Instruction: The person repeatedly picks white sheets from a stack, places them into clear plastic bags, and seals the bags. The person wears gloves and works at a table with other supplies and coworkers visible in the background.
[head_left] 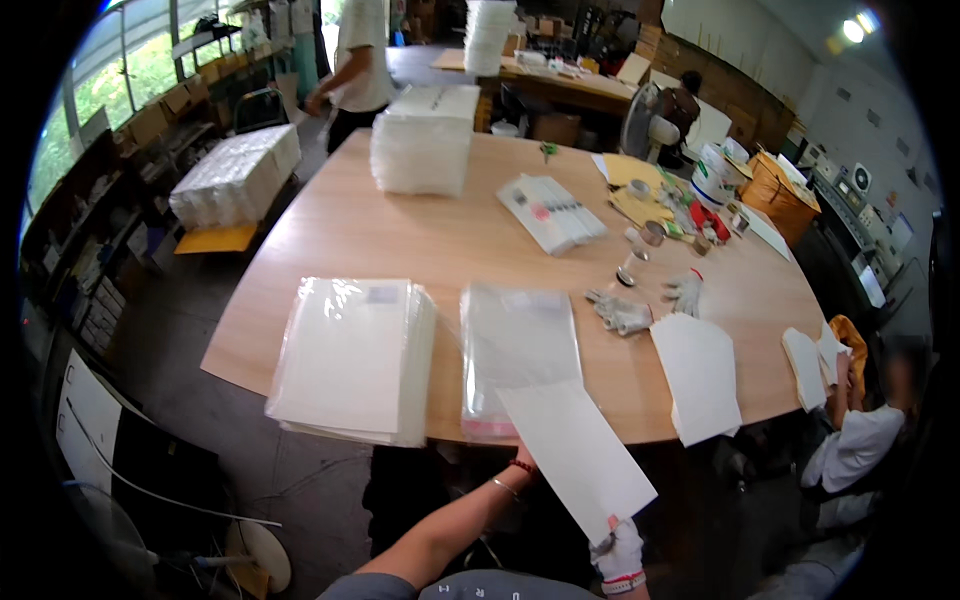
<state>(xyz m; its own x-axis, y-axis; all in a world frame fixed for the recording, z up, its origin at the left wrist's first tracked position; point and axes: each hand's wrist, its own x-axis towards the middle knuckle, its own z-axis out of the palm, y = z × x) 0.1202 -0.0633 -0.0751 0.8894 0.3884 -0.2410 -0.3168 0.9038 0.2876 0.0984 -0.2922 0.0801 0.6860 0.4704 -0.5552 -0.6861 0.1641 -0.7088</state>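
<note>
My right hand, in a white glove, pinches the lower edge of a white rectangular sheet. That sheet slants up and left, its far end over the near part of a pile of clear plastic bags at the table's front edge. My left hand is at the bags' near edge, by the pink strip; its fingers are hidden behind the sheet. On the left lies a thick stack of white sheets in clear plastic. A fanned stack of bare white sheets lies to the right.
Grey work gloves and tape rolls lie right of the bags on the wooden table. Farther back are a plastic-wrapped bundle, a tall wrapped stack and a white bucket. A co-worker sits at the right, handling white sheets.
</note>
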